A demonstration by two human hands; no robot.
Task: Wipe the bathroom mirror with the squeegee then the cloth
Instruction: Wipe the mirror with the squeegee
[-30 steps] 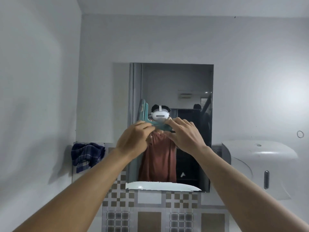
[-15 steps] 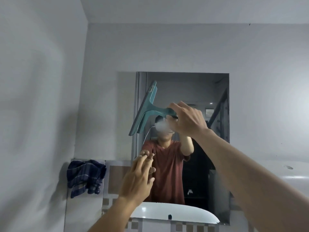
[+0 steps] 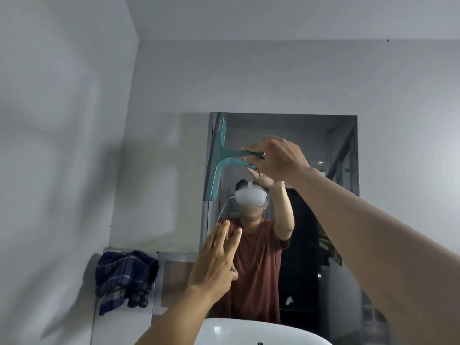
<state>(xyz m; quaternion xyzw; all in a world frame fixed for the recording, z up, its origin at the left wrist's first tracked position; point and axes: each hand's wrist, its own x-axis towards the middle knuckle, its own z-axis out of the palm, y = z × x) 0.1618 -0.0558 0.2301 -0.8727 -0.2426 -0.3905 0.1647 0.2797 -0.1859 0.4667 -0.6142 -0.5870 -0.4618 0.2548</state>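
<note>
Right grip clamps the squeegee, blade to its left on the mirror, likely ready to wipe; left grip below is apart, empty.

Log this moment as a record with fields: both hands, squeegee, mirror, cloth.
right hand: grips the handle of the squeegee, held high
left hand: fingers straight, holds nothing, in front of the lower left of the mirror
squeegee: teal, blade upright along the mirror's upper left edge
mirror: on the wall above the sink
cloth: dark plaid, bunched left of the mirror, untouched
</note>
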